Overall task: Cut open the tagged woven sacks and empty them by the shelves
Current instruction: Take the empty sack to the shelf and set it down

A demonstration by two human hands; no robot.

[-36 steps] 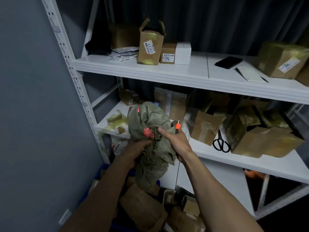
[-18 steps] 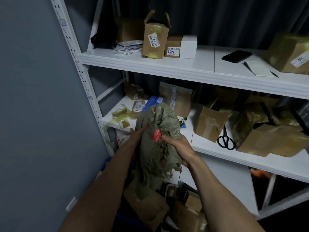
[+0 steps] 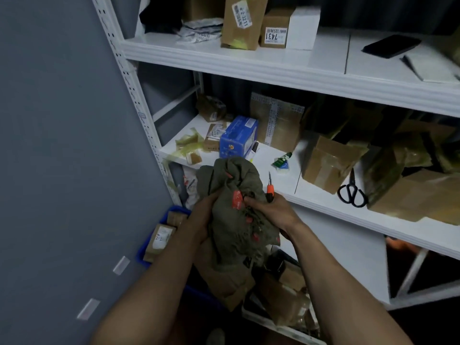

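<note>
Olive-green woven sack (image 3: 234,215) with red tags (image 3: 237,199), orange-handled cutter (image 3: 270,189), blue box (image 3: 238,138), black scissors (image 3: 352,191), white shelves (image 3: 273,63).

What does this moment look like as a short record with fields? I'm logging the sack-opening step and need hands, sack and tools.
left hand: grips the woven sack from its left
right hand: pinches the sack beside its red tag, also holds the cutter
sack state: crumpled, held up in both hands
cutter: orange handle, blade pointing up
scissors: black, lying untouched on the middle shelf
</note>
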